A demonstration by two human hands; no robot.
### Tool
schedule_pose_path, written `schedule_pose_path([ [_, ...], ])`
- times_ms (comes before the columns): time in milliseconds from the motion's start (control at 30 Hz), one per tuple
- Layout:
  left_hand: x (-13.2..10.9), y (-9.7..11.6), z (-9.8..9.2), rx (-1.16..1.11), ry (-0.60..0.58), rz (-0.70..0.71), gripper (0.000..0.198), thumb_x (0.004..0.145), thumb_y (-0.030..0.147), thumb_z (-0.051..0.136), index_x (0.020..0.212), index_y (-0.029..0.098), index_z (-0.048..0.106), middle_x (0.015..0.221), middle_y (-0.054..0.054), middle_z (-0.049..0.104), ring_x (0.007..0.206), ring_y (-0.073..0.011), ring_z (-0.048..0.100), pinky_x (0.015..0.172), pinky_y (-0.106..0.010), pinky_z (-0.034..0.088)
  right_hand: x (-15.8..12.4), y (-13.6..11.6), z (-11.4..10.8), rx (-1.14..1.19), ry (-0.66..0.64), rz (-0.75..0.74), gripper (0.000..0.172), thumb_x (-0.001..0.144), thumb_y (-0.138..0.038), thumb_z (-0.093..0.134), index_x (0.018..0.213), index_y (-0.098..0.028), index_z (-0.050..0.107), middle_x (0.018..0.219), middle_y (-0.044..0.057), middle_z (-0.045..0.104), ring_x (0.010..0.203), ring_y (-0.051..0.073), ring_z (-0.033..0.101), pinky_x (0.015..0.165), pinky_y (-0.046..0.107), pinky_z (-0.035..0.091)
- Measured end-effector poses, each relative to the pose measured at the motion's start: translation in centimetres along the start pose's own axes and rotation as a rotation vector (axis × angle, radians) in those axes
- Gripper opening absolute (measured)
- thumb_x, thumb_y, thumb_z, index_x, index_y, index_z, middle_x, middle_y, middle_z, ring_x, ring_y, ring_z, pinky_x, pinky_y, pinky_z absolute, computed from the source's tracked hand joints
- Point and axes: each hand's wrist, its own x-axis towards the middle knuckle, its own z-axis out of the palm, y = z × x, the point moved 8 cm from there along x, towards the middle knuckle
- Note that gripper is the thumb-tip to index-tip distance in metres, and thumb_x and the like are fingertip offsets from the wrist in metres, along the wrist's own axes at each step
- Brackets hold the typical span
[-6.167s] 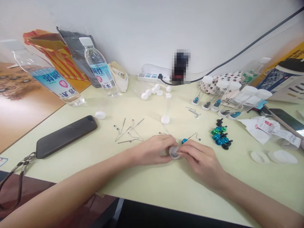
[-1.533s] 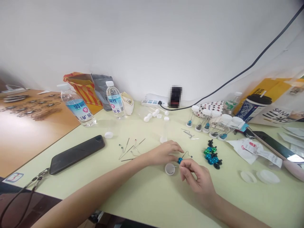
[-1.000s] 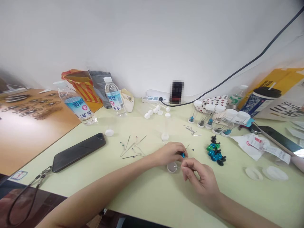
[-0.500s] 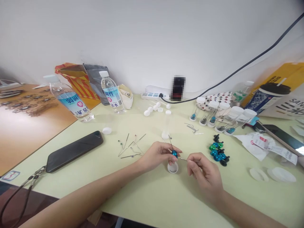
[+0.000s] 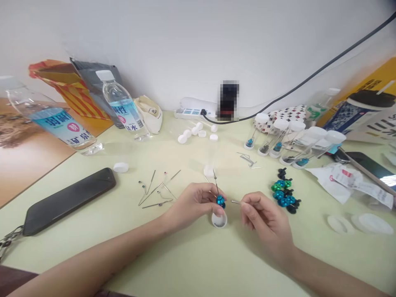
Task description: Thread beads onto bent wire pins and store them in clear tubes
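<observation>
While the left hand (image 5: 193, 204) pinched a long pin (image 5: 215, 183) carrying a blue bead (image 5: 220, 200), fingers closed tight on it, the right hand (image 5: 266, 222) held a short pin (image 5: 235, 202) between thumb and forefinger, its tip just beside the bead, not touching. White bottle cap (image 5: 219, 220) sat upturned just below the left hand. Loose pins (image 5: 156, 192) lay left; pile of blue, green and black beads (image 5: 284, 192) lay right.

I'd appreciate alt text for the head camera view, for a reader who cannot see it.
The left hand pinches a blue bead on a wire pin above a small white cap, while the right hand holds a thin metal pin. Blue, green and black beads lie on the desk.
</observation>
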Motion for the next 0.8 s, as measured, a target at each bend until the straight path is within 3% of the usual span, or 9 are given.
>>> schedule_pose_path([
  [267, -0.4, 0.0, 0.5, -0.038, -0.018, 0.013, 0.016, 0.071, 0.017, 0.073, 0.086, 0.015, 0.068, 0.078, -0.001, 0.065, 0.072, -0.0112, 0.059, 0.066, -0.023, 0.048, 0.4, -1.3, -0.2, -0.124, 0.01, -0.112, 0.012, 0.092, -0.023, 0.051, 0.082, -0.02, 0.056, 0.058, -0.004, 0.054, 0.048, 0.007, 0.047, 0.046, 0.019, 0.038],
  [467, -0.1, -0.1, 0.0, -0.027, 0.027, 0.033, 0.025, 0.073, 0.021, 0.073, 0.097, 0.016, 0.071, 0.086, -0.005, 0.07, 0.083, -0.0154, 0.064, 0.077, -0.026, 0.049, -0.1, -1.4, 0.1, -0.2, 0.0, -0.149, 0.01, 0.091, -0.022, 0.052, 0.082, -0.02, 0.057, 0.057, -0.004, 0.057, 0.045, 0.008, 0.047, 0.043, 0.021, 0.034],
  [800, -0.1, -0.2, 0.2, -0.003, 0.04, 0.024, 0.023, 0.065, 0.023, 0.078, 0.085, 0.013, 0.071, 0.081, -0.005, 0.069, 0.074, -0.0151, 0.062, 0.066, -0.026, 0.051, 0.0, -1.2, 0.1, -0.23, -0.007, -0.113, 0.013, 0.091, -0.024, 0.052, 0.08, -0.02, 0.058, 0.056, -0.003, 0.059, 0.043, 0.008, 0.044, 0.042, 0.022, 0.032],
])
